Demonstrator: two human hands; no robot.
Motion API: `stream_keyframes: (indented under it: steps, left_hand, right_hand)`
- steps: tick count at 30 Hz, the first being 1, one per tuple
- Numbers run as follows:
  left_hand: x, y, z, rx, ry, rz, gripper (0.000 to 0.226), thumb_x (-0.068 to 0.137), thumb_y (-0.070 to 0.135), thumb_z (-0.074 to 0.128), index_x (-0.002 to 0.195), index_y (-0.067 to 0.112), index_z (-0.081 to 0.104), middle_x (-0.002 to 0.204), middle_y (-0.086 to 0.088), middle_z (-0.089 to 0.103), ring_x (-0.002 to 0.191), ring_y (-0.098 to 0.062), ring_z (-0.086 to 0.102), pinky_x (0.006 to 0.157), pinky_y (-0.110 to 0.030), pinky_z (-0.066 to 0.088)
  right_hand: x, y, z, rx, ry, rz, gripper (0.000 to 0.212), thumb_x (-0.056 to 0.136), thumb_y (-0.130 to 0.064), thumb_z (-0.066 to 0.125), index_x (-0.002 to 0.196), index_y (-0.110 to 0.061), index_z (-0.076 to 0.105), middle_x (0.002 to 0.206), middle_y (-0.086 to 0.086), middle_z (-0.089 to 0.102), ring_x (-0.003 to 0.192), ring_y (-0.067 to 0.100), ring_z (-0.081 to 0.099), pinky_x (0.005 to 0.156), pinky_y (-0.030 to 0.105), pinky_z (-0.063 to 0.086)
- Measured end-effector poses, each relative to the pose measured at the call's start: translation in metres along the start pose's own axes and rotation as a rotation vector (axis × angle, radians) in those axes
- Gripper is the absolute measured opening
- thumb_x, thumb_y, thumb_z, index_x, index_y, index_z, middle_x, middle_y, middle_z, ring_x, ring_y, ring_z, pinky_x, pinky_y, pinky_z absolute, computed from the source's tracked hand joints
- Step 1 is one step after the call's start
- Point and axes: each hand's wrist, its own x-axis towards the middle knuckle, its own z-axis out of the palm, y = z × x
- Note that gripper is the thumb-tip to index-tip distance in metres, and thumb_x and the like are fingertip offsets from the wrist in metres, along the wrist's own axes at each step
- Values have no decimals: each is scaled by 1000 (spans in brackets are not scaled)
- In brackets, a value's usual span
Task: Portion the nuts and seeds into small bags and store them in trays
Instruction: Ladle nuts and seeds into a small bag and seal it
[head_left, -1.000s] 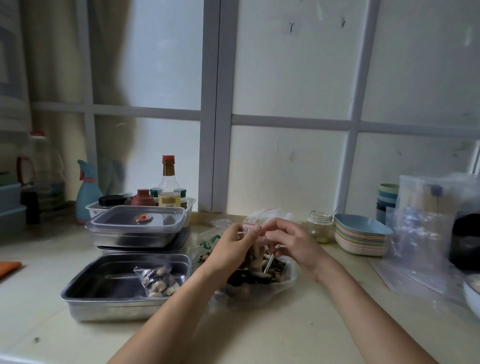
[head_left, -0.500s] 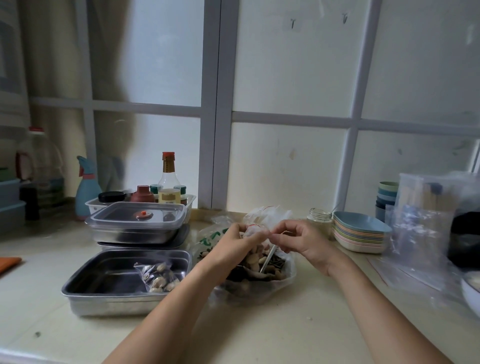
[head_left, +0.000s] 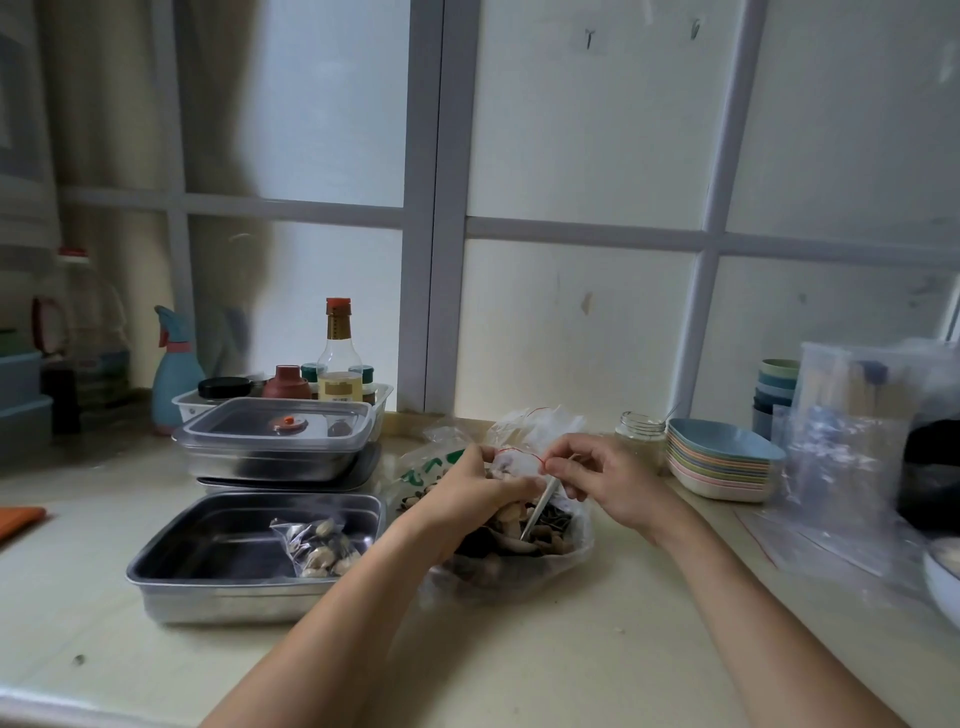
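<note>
Head view. The left hand (head_left: 475, 491) and right hand (head_left: 610, 480) are raised over the large bag (head_left: 519, 577) of nuts and seeds (head_left: 506, 525), which lies open on the counter (head_left: 571, 649). Both hands pinch the top of a small bag (head_left: 514, 460): the left at its left corner, the right at its right corner, with the red seal line stretched between them. The right hand also holds a thin white utensil (head_left: 537, 506), whose tip points down into the nuts.

Compared with one second ago, the fingertips no longer meet. The hands have drawn slightly apart along the seal, so more of the red line shows. The utensil is tilted more steeply.

To the left, the open tray (head_left: 234, 603) holds one filled bag (head_left: 319, 545) against its right side, unchanged. Behind it stands the lidded tray (head_left: 275, 441), also unmoved. A jar (head_left: 641, 434) and a stack of plates (head_left: 722, 462) sit to the right of the hands, as before.
</note>
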Motion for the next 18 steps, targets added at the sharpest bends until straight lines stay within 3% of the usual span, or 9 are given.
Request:
stream_keyframes:
  steps: [4,8,10,12,18]
  left_hand:
    - [-1,0,0,24,38,-5,53,86,13,82,126,10,48,71,-1,62,55,-9,54,53,-21,45]
    - [-3,2,0,21,74,29,55,83,14,85,125,11,49,80,-4,67,57,-9,61,55,-23,49]
    - [-4,4,1,20,105,59,54,83,15,85,123,11,49,85,-6,70,63,-12,64,59,-27,54]
    - [-5,5,3,15,112,101,53,84,14,84,123,11,47,81,-6,68,65,-16,60,59,-30,52]
    - [-9,9,5,101,113,151,42,90,29,79,118,6,57,91,-14,76,73,-21,71,73,-37,60]
  right_hand:
    - [2,3,1,46,60,30,10,100,-19,66,92,-14,67,67,-2,61,66,14,57,66,27,48]
    - [2,1,-1,139,146,67,17,104,-20,59,91,-10,64,76,15,62,66,17,55,65,30,46]
    - [0,-4,1,230,83,153,26,104,-31,59,93,-8,66,88,13,66,65,17,56,62,28,45]
    - [-2,-8,6,234,-18,220,34,101,-39,61,93,-8,69,87,5,67,65,17,56,61,26,46]
    - [-1,-12,11,219,49,103,17,98,-14,67,81,-12,69,71,3,59,66,16,55,60,23,46]
